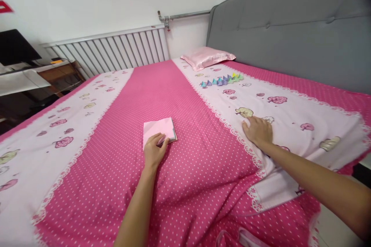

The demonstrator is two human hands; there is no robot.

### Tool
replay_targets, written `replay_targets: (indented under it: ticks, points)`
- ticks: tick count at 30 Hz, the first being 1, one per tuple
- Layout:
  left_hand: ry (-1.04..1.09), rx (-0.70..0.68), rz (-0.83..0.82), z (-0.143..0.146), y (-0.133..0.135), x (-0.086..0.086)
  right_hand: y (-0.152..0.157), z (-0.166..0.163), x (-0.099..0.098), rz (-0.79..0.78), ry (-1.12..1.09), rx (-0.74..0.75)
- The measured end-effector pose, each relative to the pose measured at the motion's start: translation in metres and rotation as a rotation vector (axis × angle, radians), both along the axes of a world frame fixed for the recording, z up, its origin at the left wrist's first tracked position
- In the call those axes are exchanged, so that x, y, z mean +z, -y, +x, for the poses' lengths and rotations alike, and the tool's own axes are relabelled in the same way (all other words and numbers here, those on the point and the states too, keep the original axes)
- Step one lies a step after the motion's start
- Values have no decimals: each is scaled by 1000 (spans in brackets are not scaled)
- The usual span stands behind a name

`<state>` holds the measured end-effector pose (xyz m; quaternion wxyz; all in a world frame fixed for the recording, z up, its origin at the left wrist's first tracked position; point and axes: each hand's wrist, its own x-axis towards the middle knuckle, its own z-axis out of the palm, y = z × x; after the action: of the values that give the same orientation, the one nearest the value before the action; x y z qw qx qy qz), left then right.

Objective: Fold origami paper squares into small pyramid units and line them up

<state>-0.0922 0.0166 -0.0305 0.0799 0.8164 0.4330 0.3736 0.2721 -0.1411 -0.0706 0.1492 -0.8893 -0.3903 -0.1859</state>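
Note:
A small stack of square paper with a pink sheet (pixel 158 126) on top lies on the bed, in the lower middle of the view. My left hand (pixel 153 150) is at its near edge, thumb and fingers closed on the pink paper. Darker edges of the stack show at its right side. Farther right, my right hand (pixel 259 130) lies flat on the pale strip of the bedspread, fingers stretched out and holding nothing. Beyond it, several small folded paper pieces (pixel 220 81) in blue, purple, green and yellow stand in a cluster.
A pink dotted bedspread (pixel 116 154) with printed pale strips covers the bed, wrinkled near me. A shiny pink pillow (pixel 205 58) lies at the back before a grey headboard (pixel 290 27). A radiator (pixel 116 48) lines the wall; a desk with a monitor (pixel 17 46) stands left.

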Motion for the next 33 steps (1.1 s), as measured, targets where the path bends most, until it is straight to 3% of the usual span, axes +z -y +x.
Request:
replay_targets:
  ticks: [33]
  points:
    - [10, -43, 33, -3, -1, -5, -1, 1, -2, 18, 29, 11]
